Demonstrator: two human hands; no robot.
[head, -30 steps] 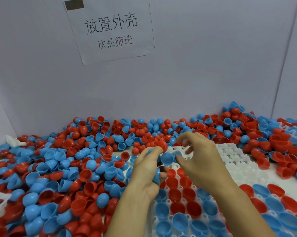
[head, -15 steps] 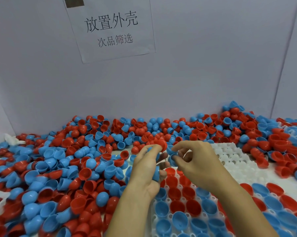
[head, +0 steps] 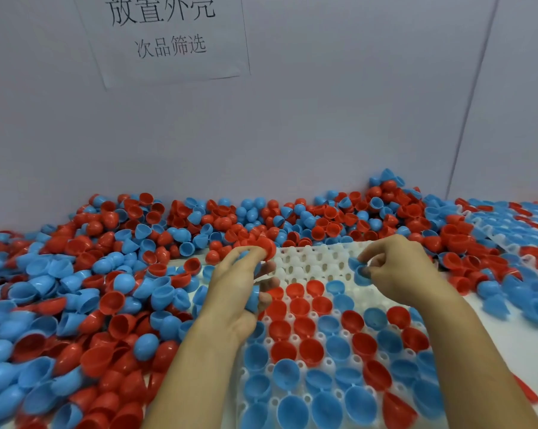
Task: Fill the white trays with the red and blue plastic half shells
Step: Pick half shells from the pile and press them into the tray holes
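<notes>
Fingers [head: 365,267] of the right hand [head: 397,270] pinch a single blue half shell [head: 359,272]; those of the left hand [head: 236,283] are curled round a small clutch of shells, with a red shell [head: 269,247] at the fingertips and a blue one [head: 253,300] lower against the palm. Working down from the biggest item: the bench [head: 509,335] is mostly buried under a loose heap of red and blue half shells [head: 91,289], spread left of the hands and banked along the back wall. The white tray [head: 311,261] lies between and below the two hands. Its near rows are filled, cups mouth-up in mixed colours. Its far rows are bare sockets. A second tray [head: 515,239] sits far right, partly covered. Key relation: the pinched blue shell hangs just above the boundary between filled and bare rows, at the right part of the tray, with empty sockets directly below and slightly left of the fingertips. Right hand is the nearer one to those sockets. The left hand is beside the tray's left edge, acting as the stock holder. The pinched shell's mouth direction cannot be read clearly. Judgement: it wants to go in mouth-up to match its neighbours. The move should be a short drop down and forward. Roughly two thirds of this tray look filled.
</notes>
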